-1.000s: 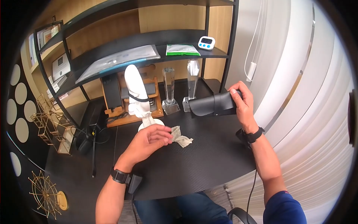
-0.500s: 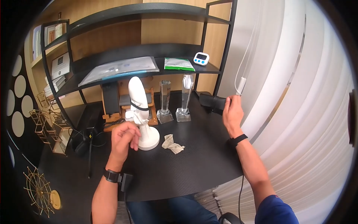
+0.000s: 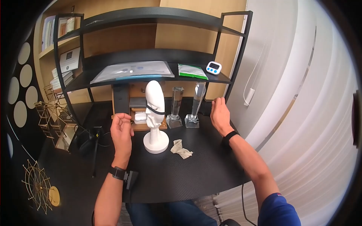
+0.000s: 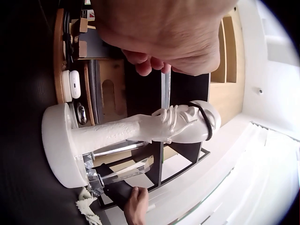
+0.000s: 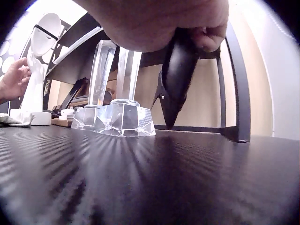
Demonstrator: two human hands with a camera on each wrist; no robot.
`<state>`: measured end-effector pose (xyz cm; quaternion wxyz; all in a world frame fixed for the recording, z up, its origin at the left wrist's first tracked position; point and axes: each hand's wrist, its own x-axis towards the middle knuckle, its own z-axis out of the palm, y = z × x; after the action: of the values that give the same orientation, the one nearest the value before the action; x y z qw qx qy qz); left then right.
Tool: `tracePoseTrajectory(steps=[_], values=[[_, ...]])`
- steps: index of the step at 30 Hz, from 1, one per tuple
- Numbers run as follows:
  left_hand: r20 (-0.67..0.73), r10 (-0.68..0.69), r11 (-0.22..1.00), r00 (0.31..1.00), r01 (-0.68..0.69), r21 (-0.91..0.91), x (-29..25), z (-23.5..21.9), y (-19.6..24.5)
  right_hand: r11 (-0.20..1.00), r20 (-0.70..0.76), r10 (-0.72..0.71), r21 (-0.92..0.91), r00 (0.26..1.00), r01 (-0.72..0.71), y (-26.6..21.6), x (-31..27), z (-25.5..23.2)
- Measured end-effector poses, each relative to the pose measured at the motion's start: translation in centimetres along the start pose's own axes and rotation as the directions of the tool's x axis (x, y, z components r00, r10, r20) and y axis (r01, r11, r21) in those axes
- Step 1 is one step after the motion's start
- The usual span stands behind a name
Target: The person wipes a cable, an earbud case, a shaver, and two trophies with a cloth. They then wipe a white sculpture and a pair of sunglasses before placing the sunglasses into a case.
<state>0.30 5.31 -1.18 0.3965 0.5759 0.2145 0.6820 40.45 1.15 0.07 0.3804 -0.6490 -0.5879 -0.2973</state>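
My right hand [image 3: 221, 116] grips a black leather glasses case [image 5: 180, 70] at the desk's back right, beside the crystal trophies. In the right wrist view the case hangs tilted, its pointed lower end close over the desktop. The head view hides most of it behind the fingers and a trophy. Loosely bent and holding nothing, my left hand [image 3: 121, 133] hovers left of a white sculpted head stand [image 3: 154, 100]. A thin black band circles the stand's face. On the desk to the stand's right lies a crumpled beige cloth [image 3: 181, 149].
Two clear crystal trophies [image 3: 175, 107] stand behind the cloth. A black shelf unit [image 3: 151, 78] rises at the back, carrying flat plastic packets and a white timer [image 3: 213, 67]. Cables and a gold wheel ornament [image 3: 37, 186] are on the left; a white blind [image 3: 298, 124] hangs at right.
My right hand has carried the glasses case from above the desk's right side to beside the trophies, lower down. My left hand has moved left, away from the cloth and past the stand.
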Motion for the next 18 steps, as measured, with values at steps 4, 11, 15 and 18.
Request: tracePoseTrajectory(steps=[4, 11, 15, 18], values=[[0.033, -0.003, 0.999, 0.999, 0.001, 0.042, -0.1, -0.2, -0.1, 0.999, 0.028, -0.007, 0.048, 1.000, 0.006, 0.0, 1.5, 2.1], [0.130, -0.011, 0.995, 0.991, -0.002, 0.100, -0.3, 0.1, -0.3, 0.938, 0.101, 0.197, 0.271, 0.975, -0.218, 2.2, 3.4, 7.0], [0.228, -0.066, 0.990, 0.971, 0.036, 0.133, -0.4, -0.1, -0.5, 0.835, 0.308, 0.329, 0.347, 0.893, -0.428, 4.6, 4.2, 10.6], [0.277, -0.108, 0.984, 0.955, 0.063, 0.169, -0.5, 0.0, -0.2, 0.786, 0.395, 0.297, 0.415, 0.869, -0.457, 8.1, 4.2, 15.0]])
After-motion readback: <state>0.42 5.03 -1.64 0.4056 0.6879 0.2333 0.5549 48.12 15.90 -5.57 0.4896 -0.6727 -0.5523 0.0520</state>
